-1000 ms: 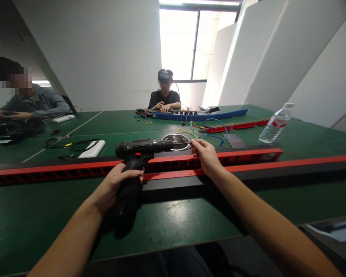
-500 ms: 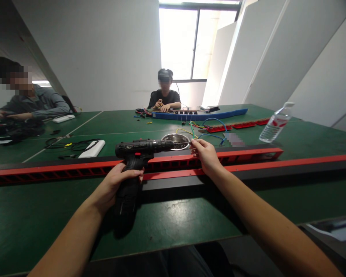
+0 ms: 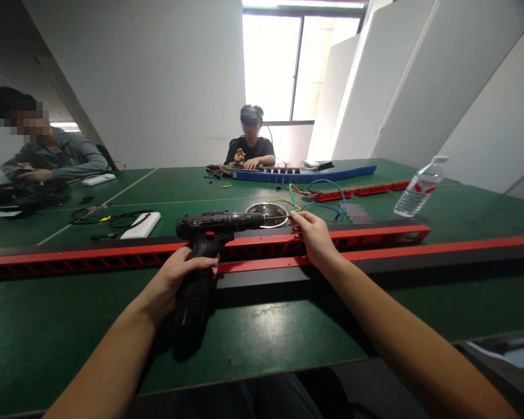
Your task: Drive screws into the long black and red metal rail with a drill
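L hand (image 3: pixel 174 276) grips pwr drill (image 3: pixel 203 225) by handle, R hand (image 3: pixel 315 237) pinches far end of bit (image 3: pixel 283 217), hands apart, bit apparently steadied both ends, over red/blk rails (image 3: pixel 257 266) nr metal bowl (image 3: pixel 266 207).

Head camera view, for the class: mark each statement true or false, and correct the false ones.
1. The left hand grips the black drill. True.
2. The right hand is holding the plastic bottle. False: its fingertips are at the end of the slim bit.
3. The metal bowl is beyond the red-and-black bars. True.
4. The white box lies to the right of the metal bowl. False: it lies to the left.
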{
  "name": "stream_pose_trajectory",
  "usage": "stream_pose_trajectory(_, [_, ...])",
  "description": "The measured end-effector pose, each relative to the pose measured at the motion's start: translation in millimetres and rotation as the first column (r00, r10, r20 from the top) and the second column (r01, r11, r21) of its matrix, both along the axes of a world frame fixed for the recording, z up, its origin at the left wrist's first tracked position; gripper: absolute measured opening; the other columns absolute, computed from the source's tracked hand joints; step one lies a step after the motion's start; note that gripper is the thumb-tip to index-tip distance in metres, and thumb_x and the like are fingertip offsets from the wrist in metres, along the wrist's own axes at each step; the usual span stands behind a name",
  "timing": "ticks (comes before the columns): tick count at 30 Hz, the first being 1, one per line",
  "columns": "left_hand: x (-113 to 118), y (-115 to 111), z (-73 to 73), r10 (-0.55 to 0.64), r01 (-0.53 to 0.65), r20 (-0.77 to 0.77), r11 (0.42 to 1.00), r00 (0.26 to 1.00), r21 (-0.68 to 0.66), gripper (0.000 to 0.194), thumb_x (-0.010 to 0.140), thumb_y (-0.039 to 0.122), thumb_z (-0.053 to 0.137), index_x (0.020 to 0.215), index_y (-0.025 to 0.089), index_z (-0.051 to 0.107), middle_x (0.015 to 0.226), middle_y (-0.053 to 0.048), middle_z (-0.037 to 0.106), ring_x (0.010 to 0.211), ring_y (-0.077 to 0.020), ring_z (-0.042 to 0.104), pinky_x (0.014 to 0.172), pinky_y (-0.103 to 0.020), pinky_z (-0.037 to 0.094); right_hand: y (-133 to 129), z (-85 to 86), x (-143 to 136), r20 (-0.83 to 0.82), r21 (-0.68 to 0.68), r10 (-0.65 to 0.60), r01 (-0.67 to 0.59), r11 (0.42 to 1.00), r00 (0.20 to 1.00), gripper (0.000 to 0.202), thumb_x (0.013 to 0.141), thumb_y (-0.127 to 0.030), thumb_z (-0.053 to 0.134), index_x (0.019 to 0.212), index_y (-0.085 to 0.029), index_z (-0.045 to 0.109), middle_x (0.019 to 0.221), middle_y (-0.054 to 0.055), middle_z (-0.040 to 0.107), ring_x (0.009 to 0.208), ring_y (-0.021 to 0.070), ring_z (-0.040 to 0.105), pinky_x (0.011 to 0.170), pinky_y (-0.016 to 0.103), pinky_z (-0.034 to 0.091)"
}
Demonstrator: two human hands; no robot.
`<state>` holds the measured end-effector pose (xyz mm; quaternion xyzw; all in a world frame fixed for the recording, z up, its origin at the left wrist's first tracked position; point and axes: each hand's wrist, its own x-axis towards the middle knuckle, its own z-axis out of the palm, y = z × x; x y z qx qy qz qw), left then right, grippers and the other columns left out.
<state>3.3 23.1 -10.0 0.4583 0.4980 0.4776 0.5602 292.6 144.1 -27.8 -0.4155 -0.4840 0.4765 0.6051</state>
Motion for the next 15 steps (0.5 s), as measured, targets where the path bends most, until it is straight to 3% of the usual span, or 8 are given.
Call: stream_pose_trajectory(15, [1.6,-0.9,3.1,-0.023,0.024,0.047,1.0,0.999,-0.011,0.023,0.077,0.028,0.08,0.093,0.013,0.073,0.081,-0.006,0.069,0.07,-0.0154,0.064,0.061,-0.022,0.049,-2.0,1.7,0.5,0.02,-0.001,-0.005,0.005,1.0,1.0,0.035,0.069,-0.049,0.082,0.078,-0.018,0.068,0.07,-0.001,0.064,0.057,0.009,0.052,0.051,0.021,0.038])
